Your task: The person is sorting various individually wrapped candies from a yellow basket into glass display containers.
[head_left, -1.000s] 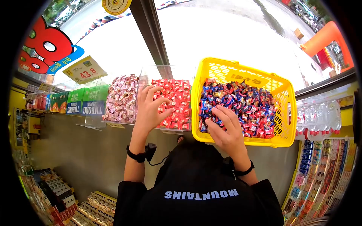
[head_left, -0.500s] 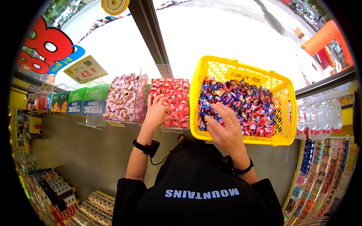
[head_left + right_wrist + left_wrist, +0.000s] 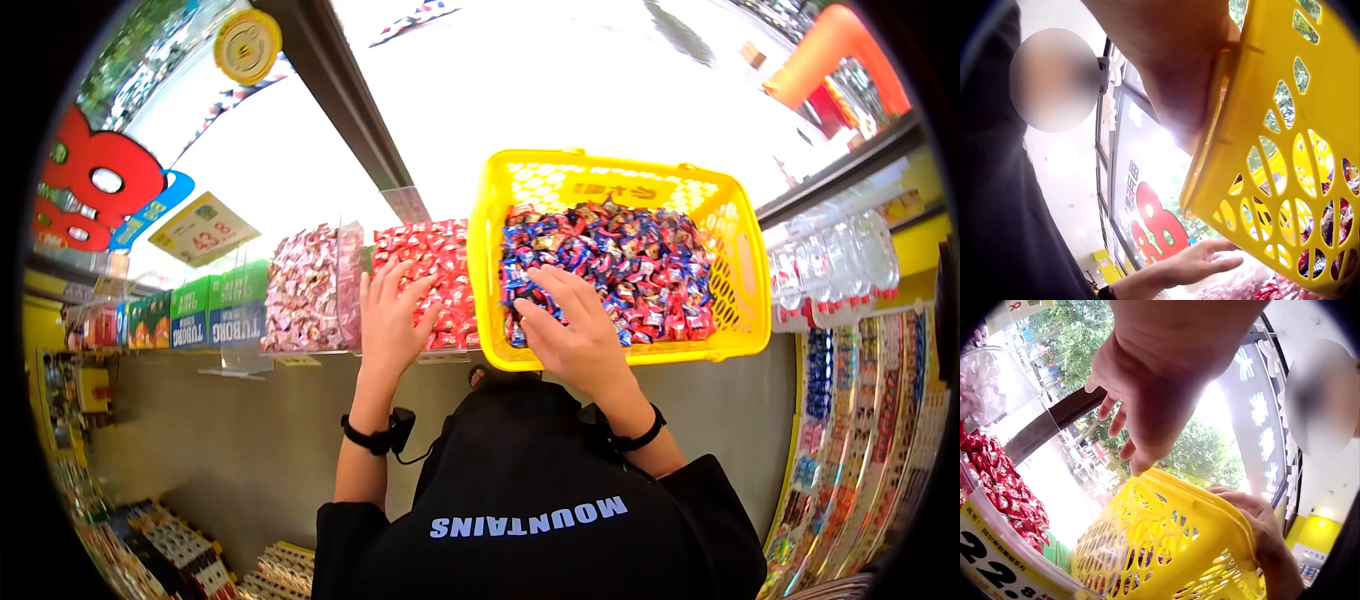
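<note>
My left hand hovers over the front left of the clear bin of red-wrapped candies, fingers spread and bent a little, holding nothing that shows. To its right stands the yellow basket, filled with blue and red wrapped candies. My right hand reaches over the basket's front left rim, fingers loosely extended over the candies; whether the fingertips touch them is unclear. In the left wrist view, the left hand is above the red candies' level, and the right hand is at the basket's far rim.
Left of the red candies is a bin of pink-wrapped candies, then green and blue cartons and a price sign. Bottles stand right of the basket. A window and its dark frame rise behind; shelves stand at the right.
The head view has shifted, moving the scene sideways. My left hand has lifted back from the red candies and its fingers have spread. My right hand stays at the basket's front left.
</note>
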The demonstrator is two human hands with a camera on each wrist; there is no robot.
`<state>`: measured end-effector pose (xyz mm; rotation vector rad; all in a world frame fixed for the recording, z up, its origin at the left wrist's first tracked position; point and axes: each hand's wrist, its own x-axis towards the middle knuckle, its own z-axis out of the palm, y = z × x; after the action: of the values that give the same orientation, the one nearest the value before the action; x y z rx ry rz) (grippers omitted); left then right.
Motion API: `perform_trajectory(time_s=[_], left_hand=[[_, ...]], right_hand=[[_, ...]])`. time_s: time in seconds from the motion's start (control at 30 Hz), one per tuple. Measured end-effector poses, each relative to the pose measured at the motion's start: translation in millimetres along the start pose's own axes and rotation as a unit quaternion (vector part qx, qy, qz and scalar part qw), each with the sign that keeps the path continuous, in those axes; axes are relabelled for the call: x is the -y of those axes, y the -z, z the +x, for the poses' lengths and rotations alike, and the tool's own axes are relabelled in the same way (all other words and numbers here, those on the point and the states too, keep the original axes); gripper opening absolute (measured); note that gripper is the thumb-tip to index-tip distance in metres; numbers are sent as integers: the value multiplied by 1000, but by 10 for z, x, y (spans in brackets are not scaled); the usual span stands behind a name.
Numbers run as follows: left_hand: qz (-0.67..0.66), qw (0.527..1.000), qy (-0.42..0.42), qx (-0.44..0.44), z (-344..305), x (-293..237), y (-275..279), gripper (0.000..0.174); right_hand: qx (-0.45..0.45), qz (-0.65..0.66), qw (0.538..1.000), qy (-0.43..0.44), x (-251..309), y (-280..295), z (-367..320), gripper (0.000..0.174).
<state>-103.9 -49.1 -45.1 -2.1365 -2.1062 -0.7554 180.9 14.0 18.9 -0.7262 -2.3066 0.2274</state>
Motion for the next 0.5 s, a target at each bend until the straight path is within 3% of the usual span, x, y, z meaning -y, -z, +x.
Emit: perform_trajectory(time_s=[0.23,0.5], left_hand=[[-107,989,-78,-61,353,-637,532,50],[-202,968,-148,6,389,-997,149,58]], right_hand=[[6,-37,999,-20,54,9,15,37],[-5,-95,995,-37,85,12,-57,35]])
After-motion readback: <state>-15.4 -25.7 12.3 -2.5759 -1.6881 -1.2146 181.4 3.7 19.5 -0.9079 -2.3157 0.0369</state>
